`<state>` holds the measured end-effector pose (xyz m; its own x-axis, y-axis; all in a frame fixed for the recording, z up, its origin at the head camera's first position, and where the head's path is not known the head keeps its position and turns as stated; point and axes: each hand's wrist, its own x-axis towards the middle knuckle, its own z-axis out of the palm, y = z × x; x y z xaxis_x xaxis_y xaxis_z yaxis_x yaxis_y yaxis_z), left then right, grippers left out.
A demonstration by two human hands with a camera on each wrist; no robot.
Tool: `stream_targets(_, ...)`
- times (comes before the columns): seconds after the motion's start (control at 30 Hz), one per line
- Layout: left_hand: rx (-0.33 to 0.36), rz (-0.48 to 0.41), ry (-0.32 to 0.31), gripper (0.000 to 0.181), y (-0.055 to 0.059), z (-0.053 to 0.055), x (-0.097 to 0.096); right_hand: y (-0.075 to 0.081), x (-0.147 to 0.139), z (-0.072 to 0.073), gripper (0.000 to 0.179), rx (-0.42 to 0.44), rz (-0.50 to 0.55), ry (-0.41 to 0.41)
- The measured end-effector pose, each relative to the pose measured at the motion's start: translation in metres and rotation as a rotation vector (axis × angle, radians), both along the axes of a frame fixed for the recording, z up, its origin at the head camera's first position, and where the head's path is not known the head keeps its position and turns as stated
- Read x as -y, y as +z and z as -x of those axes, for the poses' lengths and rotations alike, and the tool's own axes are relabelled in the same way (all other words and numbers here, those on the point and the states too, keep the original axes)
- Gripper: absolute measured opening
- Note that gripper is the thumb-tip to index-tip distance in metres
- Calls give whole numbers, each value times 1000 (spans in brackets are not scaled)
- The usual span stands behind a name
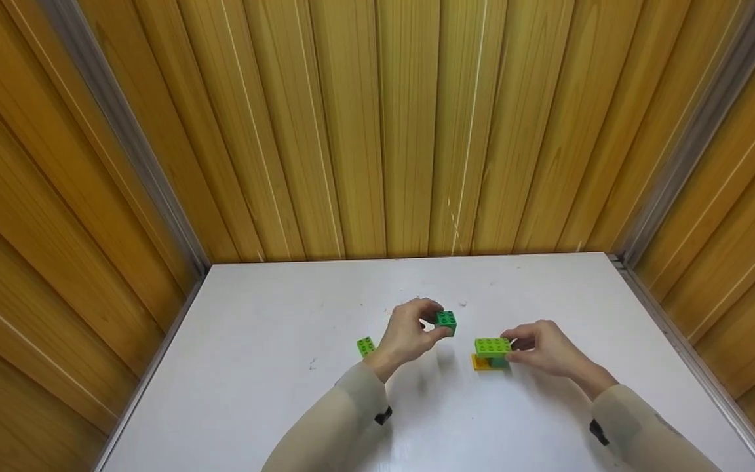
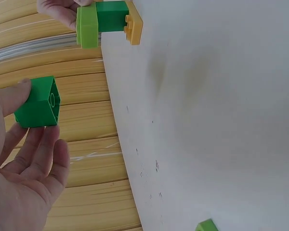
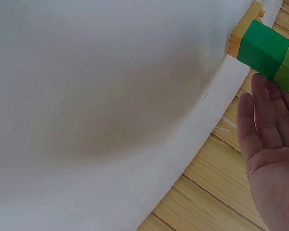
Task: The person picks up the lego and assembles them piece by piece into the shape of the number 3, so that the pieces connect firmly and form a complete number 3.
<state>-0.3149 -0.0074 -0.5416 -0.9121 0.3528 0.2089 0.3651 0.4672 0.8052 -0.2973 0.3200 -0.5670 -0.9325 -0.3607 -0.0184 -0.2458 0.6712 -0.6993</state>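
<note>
My left hand (image 1: 407,333) pinches a dark green building brick (image 1: 446,320) between thumb and fingers, raised above the table. In the left wrist view the hollow underside of that brick faces sideways. To its right stands a small stack: an orange studded plate (image 1: 481,364) at the bottom, a green block (image 2: 112,17) in the middle and a lime green brick (image 1: 492,347) across the top. The right hand (image 1: 548,349) grips the right end of the lime brick with thumb and fingers. In the right wrist view the orange plate appears to rest on the table.
Another lime green brick (image 1: 365,345) lies on the white table (image 1: 253,393), partly hidden behind the left forearm. Yellow wood-patterned panels (image 1: 410,131) rise at the back and both sides, with grey metal rails (image 1: 148,151) at the corners.
</note>
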Motion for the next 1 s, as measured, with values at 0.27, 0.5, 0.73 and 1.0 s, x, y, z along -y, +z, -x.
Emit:
stream_targets(0.27, -32, 10, -13, 32, 5, -2, -11, 4, 1, 1, 40, 0, -11, 8)
stream_targets(0.5, -7, -13, -28, 33, 11, -4, -22, 4, -1, 3, 40, 1, -24, 17)
stream_targets(0.73, 8, -41, -41, 34, 11, -7, -30, 2, 0, 3, 39, -16, -26, 31)
stream_targets(1.0, -28, -30, -62, 30, 10, -9, -39, 2, 2, 0, 46, -50, -26, 54)
